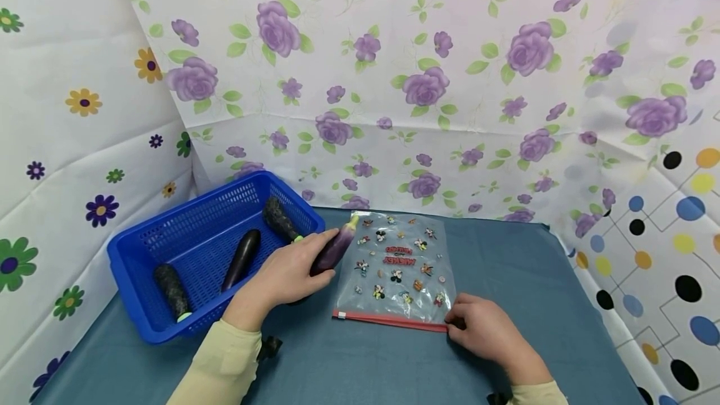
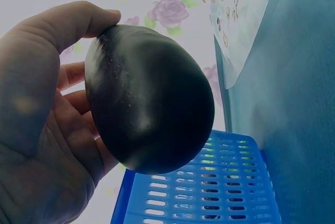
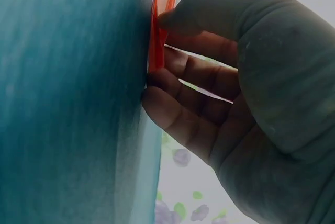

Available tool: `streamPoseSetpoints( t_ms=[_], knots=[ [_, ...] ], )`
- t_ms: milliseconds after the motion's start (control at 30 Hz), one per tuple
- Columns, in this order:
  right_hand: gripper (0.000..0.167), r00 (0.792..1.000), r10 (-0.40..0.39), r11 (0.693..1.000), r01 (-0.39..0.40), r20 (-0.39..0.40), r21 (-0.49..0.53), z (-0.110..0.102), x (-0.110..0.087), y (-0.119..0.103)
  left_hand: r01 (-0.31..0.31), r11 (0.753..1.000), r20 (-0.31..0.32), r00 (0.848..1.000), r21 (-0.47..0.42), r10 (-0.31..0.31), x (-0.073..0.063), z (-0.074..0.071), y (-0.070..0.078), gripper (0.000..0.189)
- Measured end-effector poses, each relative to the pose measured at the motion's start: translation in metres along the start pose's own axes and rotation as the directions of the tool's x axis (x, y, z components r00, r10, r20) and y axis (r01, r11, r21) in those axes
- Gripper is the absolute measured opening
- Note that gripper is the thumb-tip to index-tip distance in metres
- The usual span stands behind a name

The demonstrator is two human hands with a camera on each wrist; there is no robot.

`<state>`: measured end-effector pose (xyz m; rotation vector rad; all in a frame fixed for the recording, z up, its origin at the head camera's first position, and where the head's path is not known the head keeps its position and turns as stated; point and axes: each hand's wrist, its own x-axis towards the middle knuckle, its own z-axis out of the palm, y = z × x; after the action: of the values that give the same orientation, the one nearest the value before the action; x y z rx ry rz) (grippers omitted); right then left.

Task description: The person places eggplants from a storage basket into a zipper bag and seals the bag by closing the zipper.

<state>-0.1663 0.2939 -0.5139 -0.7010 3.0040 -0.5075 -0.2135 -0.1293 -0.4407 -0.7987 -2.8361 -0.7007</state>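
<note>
My left hand [image 1: 289, 270] grips a dark purple eggplant [image 1: 335, 249] with a pale green stem end, held between the basket and the bag; its rounded end faces the camera in the left wrist view. A clear zip bag [image 1: 396, 267] printed with small cartoon figures lies flat on the table, its red zip edge [image 1: 388, 320] toward me. With thumb and fingers my right hand [image 1: 486, 327] pinches the right end of that red strip, which the right wrist view shows from close by. A white slider [image 1: 340, 314] sits at the strip's left end.
To the left stands a blue plastic basket [image 1: 137, 292] with slotted walls. Inside lie another dark eggplant [image 1: 242, 259] and two dark, rough-skinned vegetables [image 1: 171, 289] with light green ends. A blue-grey cloth [image 1: 506, 261] covers the table, and flowered sheets [image 1: 388, 80] hang behind it.
</note>
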Motion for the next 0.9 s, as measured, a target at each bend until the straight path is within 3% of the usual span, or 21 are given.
streamPoseSetpoints(
  t_ms=[133,400,567,700,900],
  knots=[
    [0.009,1.000,0.008,0.999,-0.009,-0.016,-0.038,0.0008,0.0007,-0.0038,-0.006,1.000,0.000,1.000,-0.002,0.006,0.0001,0.0002,0.0015,0.080],
    [0.006,1.000,-0.006,1.000,0.006,-0.018,-0.017,-0.0005,0.0019,-0.0027,-0.025,1.000,-0.003,1.000,0.000,0.025,0.0013,0.0018,0.0020,0.079],
    [0.009,0.998,-0.057,0.998,0.057,-0.021,-0.001,-0.0003,0.0023,-0.0014,-0.035,0.999,0.002,0.999,0.001,0.035,0.0012,0.0031,0.0021,0.078],
    [0.017,0.995,-0.084,0.996,0.083,-0.050,-0.026,0.0018,0.0016,-0.0002,-0.036,0.999,0.000,0.999,-0.004,0.036,-0.0001,0.0037,0.0028,0.078],
    [0.026,0.986,-0.036,0.994,0.018,-0.165,-0.112,0.0044,0.0014,-0.0005,-0.043,0.999,-0.003,0.999,-0.001,0.043,-0.0011,0.0036,0.0035,0.078]
  ],
)
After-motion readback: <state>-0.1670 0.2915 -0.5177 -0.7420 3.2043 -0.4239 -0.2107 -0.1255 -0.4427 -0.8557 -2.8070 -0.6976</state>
